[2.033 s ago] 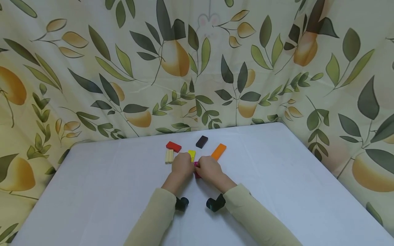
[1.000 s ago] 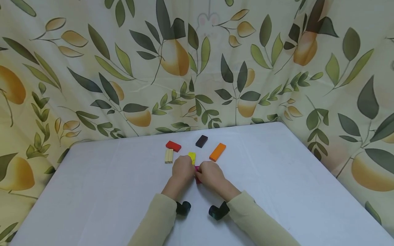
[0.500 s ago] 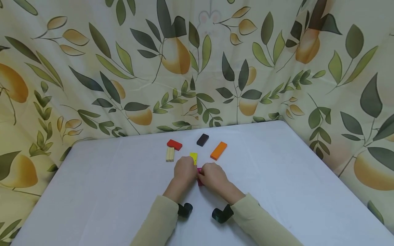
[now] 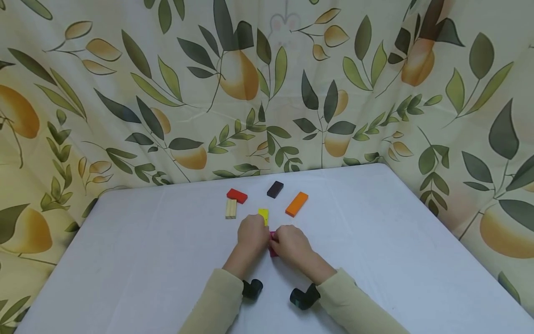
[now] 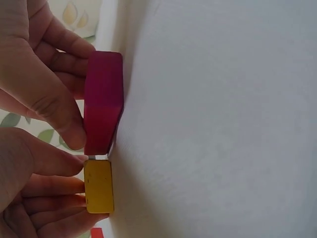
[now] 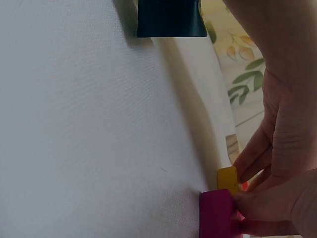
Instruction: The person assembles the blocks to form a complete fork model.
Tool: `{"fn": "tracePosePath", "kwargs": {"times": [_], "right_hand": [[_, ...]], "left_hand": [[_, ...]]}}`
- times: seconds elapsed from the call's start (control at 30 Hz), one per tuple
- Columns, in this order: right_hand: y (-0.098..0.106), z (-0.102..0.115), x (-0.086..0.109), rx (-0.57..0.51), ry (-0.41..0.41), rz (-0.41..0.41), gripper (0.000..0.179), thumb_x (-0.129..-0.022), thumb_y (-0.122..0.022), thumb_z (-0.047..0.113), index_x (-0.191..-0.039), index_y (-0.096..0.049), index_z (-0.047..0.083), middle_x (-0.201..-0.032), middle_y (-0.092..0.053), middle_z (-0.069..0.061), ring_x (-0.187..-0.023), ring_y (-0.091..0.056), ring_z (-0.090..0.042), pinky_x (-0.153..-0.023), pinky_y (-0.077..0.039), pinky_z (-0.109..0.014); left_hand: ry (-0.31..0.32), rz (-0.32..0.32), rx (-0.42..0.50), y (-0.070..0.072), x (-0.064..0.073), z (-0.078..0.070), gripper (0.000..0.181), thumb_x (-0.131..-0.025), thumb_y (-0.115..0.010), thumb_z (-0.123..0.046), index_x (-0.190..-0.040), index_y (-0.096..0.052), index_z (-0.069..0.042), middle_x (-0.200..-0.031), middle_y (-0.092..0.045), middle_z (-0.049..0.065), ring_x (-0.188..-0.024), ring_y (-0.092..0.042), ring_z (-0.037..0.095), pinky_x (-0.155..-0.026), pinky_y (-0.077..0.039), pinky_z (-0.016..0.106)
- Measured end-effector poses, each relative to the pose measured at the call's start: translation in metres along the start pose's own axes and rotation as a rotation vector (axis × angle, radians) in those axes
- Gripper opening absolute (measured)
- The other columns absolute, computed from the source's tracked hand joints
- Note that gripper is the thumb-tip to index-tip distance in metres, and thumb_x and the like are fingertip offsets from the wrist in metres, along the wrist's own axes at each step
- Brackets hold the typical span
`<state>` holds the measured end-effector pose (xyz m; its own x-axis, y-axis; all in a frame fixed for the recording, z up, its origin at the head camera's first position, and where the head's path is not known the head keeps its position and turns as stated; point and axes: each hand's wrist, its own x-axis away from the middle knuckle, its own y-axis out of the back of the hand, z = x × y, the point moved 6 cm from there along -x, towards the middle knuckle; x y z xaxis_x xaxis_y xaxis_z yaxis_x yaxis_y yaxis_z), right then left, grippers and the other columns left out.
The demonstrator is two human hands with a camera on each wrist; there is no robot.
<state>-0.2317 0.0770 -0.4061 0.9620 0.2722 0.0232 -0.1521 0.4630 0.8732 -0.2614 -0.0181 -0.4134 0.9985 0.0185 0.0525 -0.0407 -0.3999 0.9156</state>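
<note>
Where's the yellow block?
In the head view, the yellow block is in the left grip, just beyond the pink block and left of the orange block.

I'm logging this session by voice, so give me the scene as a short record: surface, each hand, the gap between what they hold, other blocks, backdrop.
Surface: white-covered table
Left hand: pinches a yellow block
Right hand: pinches a magenta block
Gap: the held blocks are very close; whether they touch is unclear
Blocks beyond, to the left: red block and plain wood block, close together
Blocks beyond, to the right: black block and orange block, apart
Backdrop: leaf-and-fruit print cloth
</note>
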Motion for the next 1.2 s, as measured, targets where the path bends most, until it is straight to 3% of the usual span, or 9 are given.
{"fn": "tracePosePath", "kwargs": {"times": [0.77,0.87,0.97,1.1,1.2], "right_hand": [[0.002,0.0,0.016,0.006,0.015,0.018,0.019,-0.08,-0.072,0.025,-0.07,-0.069,0.01,-0.05,-0.049,0.004,-0.051,-0.045,-0.012,-0.047,-0.041,-0.02],[0.001,-0.002,0.016,-0.003,0.004,0.024,0.018,-0.08,-0.072,0.026,-0.075,-0.071,0.009,-0.053,-0.05,0.005,-0.053,-0.045,-0.012,-0.048,-0.041,-0.02],[-0.001,-0.002,0.016,-0.013,0.007,0.024,0.018,-0.08,-0.072,0.026,-0.078,-0.072,0.008,-0.055,-0.05,0.005,-0.055,-0.045,-0.012,-0.049,-0.042,-0.02],[-0.001,-0.002,0.017,-0.022,0.007,0.022,0.018,-0.079,-0.073,0.026,-0.079,-0.073,0.008,-0.056,-0.05,0.005,-0.056,-0.045,-0.012,-0.049,-0.042,-0.02],[-0.001,-0.004,0.017,-0.028,-0.004,0.027,0.019,-0.079,-0.073,0.026,-0.08,-0.073,0.007,-0.057,-0.05,0.005,-0.056,-0.046,-0.012,-0.049,-0.042,-0.019]], "left_hand": [[0.006,0.029,-0.076,0.003,0.008,-0.003,0.029,-0.083,-0.068,-0.03,-0.087,-0.066,-0.001,-0.067,-0.055,0.005,-0.067,-0.057,0.017,-0.058,-0.048,0.023],[-0.003,0.048,-0.006,0.007,0.004,0.003,0.029,-0.083,-0.067,-0.032,-0.085,-0.066,-0.003,-0.065,-0.054,0.004,-0.062,-0.053,0.016,-0.056,-0.045,0.024],[0.001,0.057,0.16,0.009,-0.004,0.014,0.026,-0.086,-0.065,-0.028,-0.088,-0.068,-0.003,-0.069,-0.058,0.005,-0.06,-0.051,0.017,-0.053,-0.043,0.024],[-0.004,0.055,0.386,0.006,-0.016,0.03,0.032,-0.088,-0.063,-0.022,-0.113,-0.065,-0.002,-0.102,-0.065,0.008,-0.087,-0.06,0.02,-0.072,-0.051,0.028],[-0.008,0.088,0.5,-0.002,-0.025,0.038,0.042,-0.088,-0.063,-0.022,-0.126,-0.056,-0.006,-0.121,-0.058,0.008,-0.112,-0.053,0.022,-0.089,-0.047,0.034]]}}
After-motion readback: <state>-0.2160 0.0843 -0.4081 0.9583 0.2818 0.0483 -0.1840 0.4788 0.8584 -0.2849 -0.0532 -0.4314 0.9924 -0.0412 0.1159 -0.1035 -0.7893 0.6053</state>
